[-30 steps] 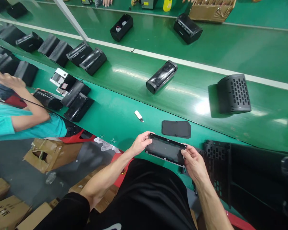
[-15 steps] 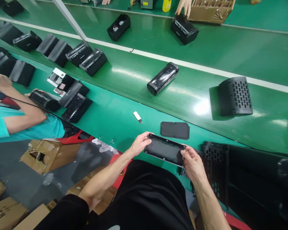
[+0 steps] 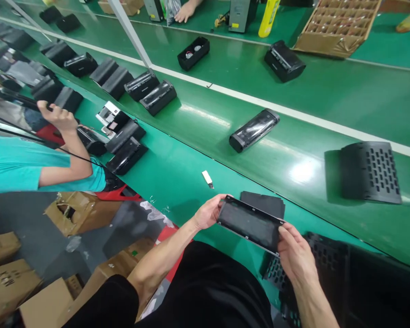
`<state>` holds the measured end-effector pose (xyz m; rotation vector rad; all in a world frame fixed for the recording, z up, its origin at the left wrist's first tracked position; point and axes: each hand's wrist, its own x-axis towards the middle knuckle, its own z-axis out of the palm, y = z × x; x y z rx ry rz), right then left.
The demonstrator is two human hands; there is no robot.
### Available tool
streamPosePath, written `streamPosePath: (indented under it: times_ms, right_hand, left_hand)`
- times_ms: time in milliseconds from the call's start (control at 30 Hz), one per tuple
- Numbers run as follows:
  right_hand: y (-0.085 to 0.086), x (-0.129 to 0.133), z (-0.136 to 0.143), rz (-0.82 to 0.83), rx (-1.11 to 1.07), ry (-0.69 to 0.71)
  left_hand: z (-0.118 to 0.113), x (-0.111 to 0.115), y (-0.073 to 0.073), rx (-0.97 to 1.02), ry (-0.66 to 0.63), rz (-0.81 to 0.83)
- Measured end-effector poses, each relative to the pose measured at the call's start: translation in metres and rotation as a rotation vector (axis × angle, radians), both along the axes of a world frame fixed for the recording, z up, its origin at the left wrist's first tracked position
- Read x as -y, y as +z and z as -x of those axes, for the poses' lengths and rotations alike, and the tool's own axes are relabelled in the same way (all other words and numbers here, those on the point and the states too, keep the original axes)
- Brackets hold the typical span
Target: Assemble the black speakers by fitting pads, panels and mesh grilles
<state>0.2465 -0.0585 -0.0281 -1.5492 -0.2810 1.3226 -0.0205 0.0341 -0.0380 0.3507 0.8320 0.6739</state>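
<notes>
Between my hands a black rectangular speaker panel [image 3: 251, 224] is held tilted, its recessed side up, with small clips along the rim. My left hand [image 3: 210, 212] grips its left end. At the right end, my right hand [image 3: 296, 251] is closed on it, thumb over the edge. Partly hidden behind the panel lies a stack of thin black sheets [image 3: 264, 203] on the green bench. A small cutter with a pale handle [image 3: 207, 179] rests to the left of the stack. Black perforated panels [image 3: 328, 253] are heaped beside my right hand.
Along the green conveyor [image 3: 198, 109] sit several black speaker housings, one glossy [image 3: 254, 130] and one perforated [image 3: 371, 171] among the nearest. A co-worker in a turquoise shirt [image 3: 44, 166] sits at left. Cardboard boxes [image 3: 85, 212] stand on the floor. Opposite is a divided carton [image 3: 338, 27].
My view has shifted, so most things appear lower and further right. The co-worker's hand at left is raised. Across the conveyor, another hand has left a black housing. I still hold the panel.
</notes>
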Motion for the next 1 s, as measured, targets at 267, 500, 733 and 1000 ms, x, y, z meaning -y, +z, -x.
streamPosePath:
  times_ms: [267, 500, 733, 1000]
  right_hand:
    - [0.015, -0.022, 0.018, -0.037, -0.069, -0.126]
    - [0.023, -0.036, 0.029, -0.051, -0.045, -0.035]
    - [0.009, -0.042, 0.029, 0.016, 0.123, 0.088]
    - [-0.008, -0.048, 0.033, 0.087, 0.092, 0.027]
  left_hand:
    - [-0.017, 0.008, -0.004, 0.305, -0.089, -0.115]
    - [-0.024, -0.001, -0.011, 0.114, -0.144, -0.129]
    - [-0.026, -0.013, -0.008, 0.062, -0.223, -0.172]
    - [-0.032, -0.009, -0.015, 0.101, -0.143, -0.092]
